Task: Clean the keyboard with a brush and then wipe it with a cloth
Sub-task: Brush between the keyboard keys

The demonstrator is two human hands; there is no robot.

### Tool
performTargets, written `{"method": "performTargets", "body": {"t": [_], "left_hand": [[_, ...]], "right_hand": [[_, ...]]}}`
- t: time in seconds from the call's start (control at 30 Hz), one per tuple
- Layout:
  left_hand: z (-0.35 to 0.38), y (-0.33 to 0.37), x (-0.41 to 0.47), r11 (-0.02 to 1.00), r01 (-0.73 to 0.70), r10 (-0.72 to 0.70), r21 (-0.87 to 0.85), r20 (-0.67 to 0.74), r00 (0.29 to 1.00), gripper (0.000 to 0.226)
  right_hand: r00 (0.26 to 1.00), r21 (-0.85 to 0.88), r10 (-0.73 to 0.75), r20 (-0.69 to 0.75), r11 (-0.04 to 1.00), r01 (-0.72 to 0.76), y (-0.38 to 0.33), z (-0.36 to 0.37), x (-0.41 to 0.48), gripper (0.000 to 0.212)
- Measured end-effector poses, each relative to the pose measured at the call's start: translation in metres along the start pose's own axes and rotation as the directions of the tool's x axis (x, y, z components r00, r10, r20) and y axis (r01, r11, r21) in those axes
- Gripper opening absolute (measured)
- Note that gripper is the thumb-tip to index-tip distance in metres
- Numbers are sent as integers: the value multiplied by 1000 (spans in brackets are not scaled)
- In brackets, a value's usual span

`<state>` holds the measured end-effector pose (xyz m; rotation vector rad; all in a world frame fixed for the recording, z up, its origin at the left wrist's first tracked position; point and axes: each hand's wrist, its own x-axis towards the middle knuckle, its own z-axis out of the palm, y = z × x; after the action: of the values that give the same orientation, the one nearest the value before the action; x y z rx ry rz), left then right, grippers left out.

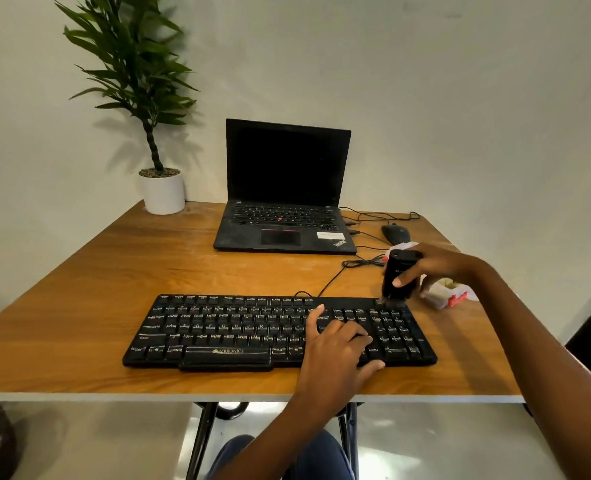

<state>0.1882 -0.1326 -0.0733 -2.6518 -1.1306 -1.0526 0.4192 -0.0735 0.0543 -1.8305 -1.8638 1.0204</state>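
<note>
Nearest to the camera, the person's knees in blue trousers point(321, 455) show under the front edge of the wooden bench point(79, 306). On the bench lies the black keyboard point(224, 327), close to the front edge and parallel to it.

The left hand point(335, 344) rests palm down on the right part of the keyboard. Its fingers point(316, 311) are spread and almost straight. They press on the keys and hold nothing.

A little farther, the right hand point(432, 265) grips a black brush point(392, 278). The thumb is on the near side of the handle and the other fingers are curled round the top. The brush stands nearly upright, and its bristles touch the far right corner of the keyboard, above the number keys.

Just beside the brush, to the right, stands a small clear plastic box point(443, 294) with a red clip. A black cable point(332, 278) runs from the far edge of the keyboard toward the laptop point(287, 188), which is open with a dark screen. A black mouse point(396, 233) lies to the right of the laptop. In the far left corner stands a green plant point(131, 64) in a white pot point(162, 194).
</note>
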Motion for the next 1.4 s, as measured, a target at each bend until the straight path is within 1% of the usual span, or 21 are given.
{"method": "performTargets", "body": {"t": [0.1, 0.17, 0.23, 0.3, 0.37, 0.43, 0.5, 0.67, 0.7, 0.73, 0.77, 0.8, 0.87, 0.9, 0.93, 0.97, 1.03, 1.1, 1.17, 1.3, 1.4], "left_hand": [[1, 0, -1, 1000, -1, 1, -3, 3, 1000, 44], [0, 0, 0, 1000, -1, 1, -2, -2, 1000, 44], [0, 1, 0, 1000, 4, -4, -10, -5, 1000, 44], [0, 1, -1, 1000, 2, -2, -10, -4, 1000, 44], [0, 0, -1, 1000, 2, -2, -3, -3, 1000, 45], [0, 0, 0, 1000, 5, -5, -10, -3, 1000, 44], [0, 0, -1, 1000, 3, -3, -16, 2, 1000, 44], [0, 1, -1, 1000, 3, -3, -20, -14, 1000, 43], [0, 1, -1, 1000, 4, -4, -24, -20, 1000, 42], [-1, 0, -1, 1000, 4, -5, -27, -21, 1000, 42], [-1, 0, -1, 1000, 1, -1, -29, -22, 1000, 42], [0, 0, -1, 1000, -3, 2, -29, -27, 1000, 42], [0, 0, -1, 1000, -3, 2, -26, -39, 999, 42], [0, 0, -1, 1000, -2, 1, -28, -41, 999, 42], [1, -1, -1, 1000, -4, 3, -30, -40, 999, 42], [1, -1, -1, 1000, -8, 7, -29, -40, 999, 42], [1, -2, -2, 999, -14, 13, -28, -38, 999, 43], [1, -1, -2, 1000, -14, 13, -27, -34, 999, 43], [0, -1, -1, 1000, -12, 11, -27, -30, 999, 43], [0, -1, -1, 999, -3, 2, -39, -24, 1000, 43], [0, -1, -1, 1000, -1, 0, -31, -27, 1000, 43]], "right_hand": [[1000, -16, 5, 23, 1000, -5, -3, 0, 4, 41], [999, -34, 45, 27, 998, -44, -3, 1, 5, 36], [998, -66, 54, -16, 996, -55, -3, 1, 5, 30], [999, -35, 41, -6, 999, -41, -2, 0, 5, 32], [998, -32, 68, 12, 997, -68, -3, 0, 3, 32], [996, -74, 78, -32, 994, -80, -5, 0, 1, 31], [997, -53, 69, -38, 996, -71, -5, 0, 1, 37], [993, 6, 50, -107, 999, -49, -5, 7, -3, 23], [988, -6, 32, -149, 999, -34, -4, 10, -4, 20], [969, -29, 4, -246, 999, -12, -3, 14, -4, 20], [924, -26, -31, -382, 999, 23, 1, 19, -3, 24], [847, 29, -46, -529, 997, 73, 5, 25, -3, 28], [669, 212, 49, -742, 963, 164, 10, 39, -8, 31], [597, 272, 116, -794, 946, 179, 11, 45, -12, 30], [559, 298, 160, -814, 941, 164, 13, 49, -15, 29], [556, 308, 179, -812, 940, 147, 14, 55, -18, 31], [603, 321, 161, -782, 932, 168, 15, 68, -22, 39], [602, 290, 117, -790, 936, 198, 14, 81, -24, 41], [591, 265, 103, -800, 944, 195, 12, 84, -24, 38], [659, 188, 84, -747, 978, 88, 9, 77, -23, 27], [708, 184, 38, -705, 974, 131, 10, 80, -22, 25]]}}
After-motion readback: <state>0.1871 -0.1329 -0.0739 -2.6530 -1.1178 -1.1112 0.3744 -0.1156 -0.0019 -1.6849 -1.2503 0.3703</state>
